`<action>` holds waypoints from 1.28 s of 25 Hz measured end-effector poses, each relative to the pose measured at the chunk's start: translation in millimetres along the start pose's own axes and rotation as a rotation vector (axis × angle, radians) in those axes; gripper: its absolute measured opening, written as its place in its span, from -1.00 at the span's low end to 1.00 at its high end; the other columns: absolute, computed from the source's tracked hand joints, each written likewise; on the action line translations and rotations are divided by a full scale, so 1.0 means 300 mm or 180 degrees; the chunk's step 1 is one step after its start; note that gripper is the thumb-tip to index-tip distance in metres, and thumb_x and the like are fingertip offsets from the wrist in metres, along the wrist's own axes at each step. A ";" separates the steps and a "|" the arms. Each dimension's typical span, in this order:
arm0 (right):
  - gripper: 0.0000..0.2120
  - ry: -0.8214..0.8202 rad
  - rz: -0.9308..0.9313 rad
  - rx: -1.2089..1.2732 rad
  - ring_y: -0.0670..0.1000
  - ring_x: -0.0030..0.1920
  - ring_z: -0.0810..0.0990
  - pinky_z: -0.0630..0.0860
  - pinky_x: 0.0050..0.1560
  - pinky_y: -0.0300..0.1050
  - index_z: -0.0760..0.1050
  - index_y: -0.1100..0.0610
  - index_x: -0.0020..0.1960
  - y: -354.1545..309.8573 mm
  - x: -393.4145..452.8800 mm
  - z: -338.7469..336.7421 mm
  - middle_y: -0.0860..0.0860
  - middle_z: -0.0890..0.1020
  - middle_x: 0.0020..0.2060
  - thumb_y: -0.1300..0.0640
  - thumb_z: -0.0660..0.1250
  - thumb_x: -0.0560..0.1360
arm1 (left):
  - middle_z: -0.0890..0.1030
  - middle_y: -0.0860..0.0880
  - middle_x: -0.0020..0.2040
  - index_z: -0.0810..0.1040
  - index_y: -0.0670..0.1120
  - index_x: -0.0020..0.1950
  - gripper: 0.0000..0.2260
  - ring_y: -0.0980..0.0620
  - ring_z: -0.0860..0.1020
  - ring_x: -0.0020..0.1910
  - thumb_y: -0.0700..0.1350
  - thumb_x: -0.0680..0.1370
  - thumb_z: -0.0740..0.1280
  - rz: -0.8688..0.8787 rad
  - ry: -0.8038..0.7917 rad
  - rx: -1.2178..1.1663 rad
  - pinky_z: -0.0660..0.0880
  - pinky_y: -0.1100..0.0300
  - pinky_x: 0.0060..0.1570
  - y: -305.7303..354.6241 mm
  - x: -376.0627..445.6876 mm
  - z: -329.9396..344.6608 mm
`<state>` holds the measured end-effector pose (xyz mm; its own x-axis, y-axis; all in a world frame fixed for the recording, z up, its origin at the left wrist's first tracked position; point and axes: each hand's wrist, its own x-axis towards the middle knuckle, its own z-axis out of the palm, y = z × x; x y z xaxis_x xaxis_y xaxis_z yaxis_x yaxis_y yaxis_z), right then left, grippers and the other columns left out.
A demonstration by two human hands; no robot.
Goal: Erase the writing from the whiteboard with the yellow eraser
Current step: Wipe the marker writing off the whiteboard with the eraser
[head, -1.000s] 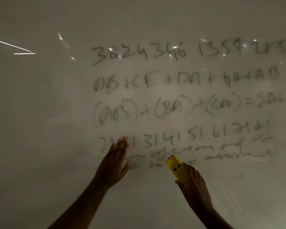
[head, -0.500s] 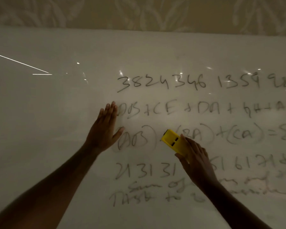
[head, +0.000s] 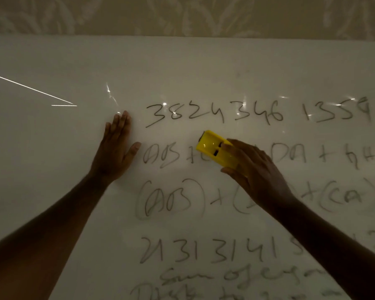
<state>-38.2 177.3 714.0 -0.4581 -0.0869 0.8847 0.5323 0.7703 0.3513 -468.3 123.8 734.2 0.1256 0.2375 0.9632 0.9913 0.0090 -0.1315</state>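
The yellow eraser (head: pixel 214 150) sits pressed on the whiteboard (head: pixel 52 148) over the second line of writing (head: pixel 214 114), the right hand (head: pixel 256 172) with its fingers clamped around it. The left hand (head: pixel 115 152) lies flat on the board just left of the writing, fingers together, thumb out.

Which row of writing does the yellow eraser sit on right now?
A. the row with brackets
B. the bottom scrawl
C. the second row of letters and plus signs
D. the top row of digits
C: the yellow eraser, held by the right hand, covers part of the second row, just below the top digits.
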 end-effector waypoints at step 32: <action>-0.41 0.0321 -0.0803 -0.0748 0.27 0.35 0.52 0.43 0.33 0.16 0.39 0.22 0.55 0.001 0.670 0.249 0.20 0.54 0.42 -0.12 0.23 0.66 | 0.12 -0.20 0.76 0.12 -0.25 0.75 -0.37 -0.17 0.06 0.76 0.05 0.75 0.08 -0.0025 0.0680 0.0043 -0.04 -0.14 0.74 -0.024 -0.019 0.056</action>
<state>-183.4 207.4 869.0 -0.5295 -0.3269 0.7828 0.5659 0.5512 0.6131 -476.8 138.8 725.7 0.1249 0.0260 0.9918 0.9918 0.0233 -0.1255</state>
